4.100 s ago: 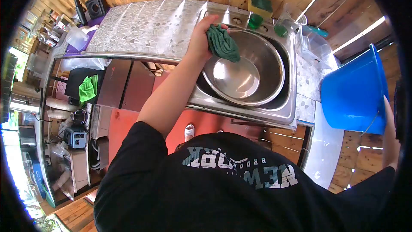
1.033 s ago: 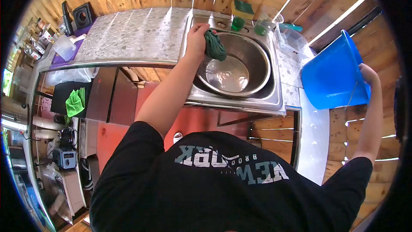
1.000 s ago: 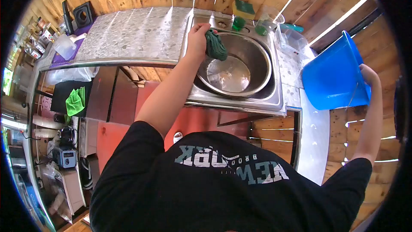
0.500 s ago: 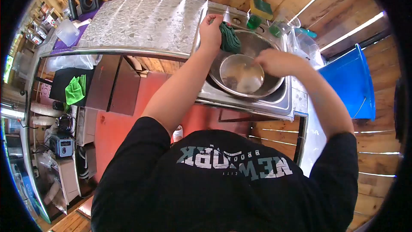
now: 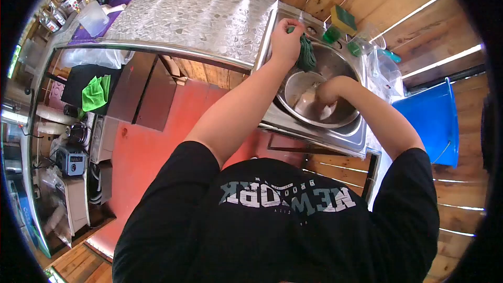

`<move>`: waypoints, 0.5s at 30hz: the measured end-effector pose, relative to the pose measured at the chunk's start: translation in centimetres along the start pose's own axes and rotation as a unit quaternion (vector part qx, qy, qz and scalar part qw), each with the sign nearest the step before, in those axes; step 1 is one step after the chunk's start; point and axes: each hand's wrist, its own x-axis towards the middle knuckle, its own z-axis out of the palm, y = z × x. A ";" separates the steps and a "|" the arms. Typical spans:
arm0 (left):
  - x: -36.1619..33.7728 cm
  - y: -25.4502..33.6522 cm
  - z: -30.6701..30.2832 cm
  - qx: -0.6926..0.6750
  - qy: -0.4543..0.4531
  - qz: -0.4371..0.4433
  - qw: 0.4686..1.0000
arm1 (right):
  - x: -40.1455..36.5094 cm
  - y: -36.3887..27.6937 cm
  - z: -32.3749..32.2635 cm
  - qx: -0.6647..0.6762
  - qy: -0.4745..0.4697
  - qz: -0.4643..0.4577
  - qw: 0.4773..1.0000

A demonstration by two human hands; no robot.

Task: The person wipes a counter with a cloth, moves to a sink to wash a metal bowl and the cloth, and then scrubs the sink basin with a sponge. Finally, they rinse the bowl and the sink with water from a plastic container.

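My left hand [image 5: 287, 39] is closed on a dark green cloth [image 5: 306, 57], which hangs down over the back left rim of a large metal bowl [image 5: 346, 68] in the sink [image 5: 352, 137]. Inside that bowl sits a smaller round pot [image 5: 296, 85] with cloudy liquid. My right hand [image 5: 330, 94] reaches down into the smaller pot; its fingers are partly hidden, and something pale shows beneath them.
Behind the sink are a yellow-green sponge [image 5: 343, 19] and clear plastic containers [image 5: 385, 68]. A blue bucket [image 5: 429, 123] stands at the right. Patterned countertop [image 5: 194, 21] extends left, with a bright green cloth [image 5: 96, 93] on a lower shelf.
The view has shifted, so the sink appears farther right. My right hand has moved from the small pot's right edge down into it. My left hand still holds the dark green cloth.
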 end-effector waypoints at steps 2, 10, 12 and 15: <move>0.1 -0.2 0.2 0.004 0.003 0.008 1.000 | -4.3 -1.1 -1.2 0.218 0.119 -0.109 0.962; -0.1 0.6 0.2 -0.033 0.005 0.007 0.999 | -8.4 6.8 6.2 0.255 0.521 0.305 0.755; -0.1 0.8 0.2 -0.040 0.000 -0.002 0.999 | -9.0 5.8 7.8 0.515 0.412 0.262 0.704; -0.6 1.3 0.4 -0.040 -0.003 -0.004 0.999 | -7.5 4.9 10.2 0.769 0.407 0.027 0.493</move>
